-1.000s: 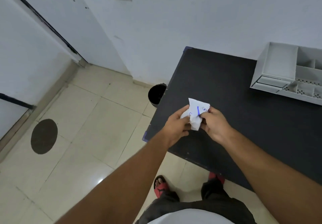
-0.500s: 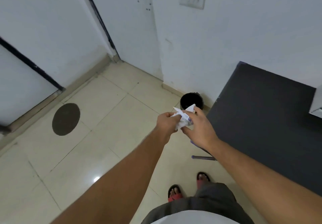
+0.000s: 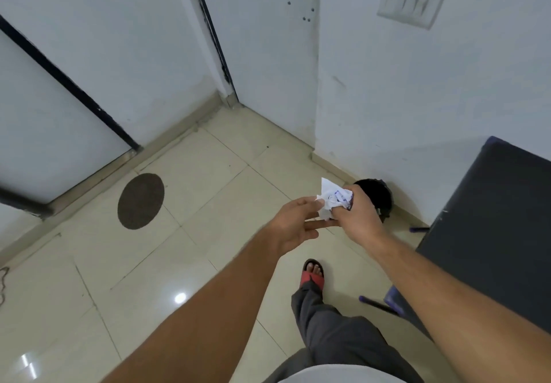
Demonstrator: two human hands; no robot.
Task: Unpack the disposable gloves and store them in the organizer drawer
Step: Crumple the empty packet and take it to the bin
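Disposal of the crumpled white wrapper [image 3: 335, 200] seems the step in hand: the right hand [image 3: 356, 221] clutches it above the black bin [image 3: 377, 196], left of the tabletop [image 3: 492, 233]. The left hand [image 3: 293, 224] is loosely spread, touching its edge. Next, release over the bin. No gloves or drawer are visible.

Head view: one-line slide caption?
Right hand clutches crumpled white wrapper above black bin; left hand opens beside it.
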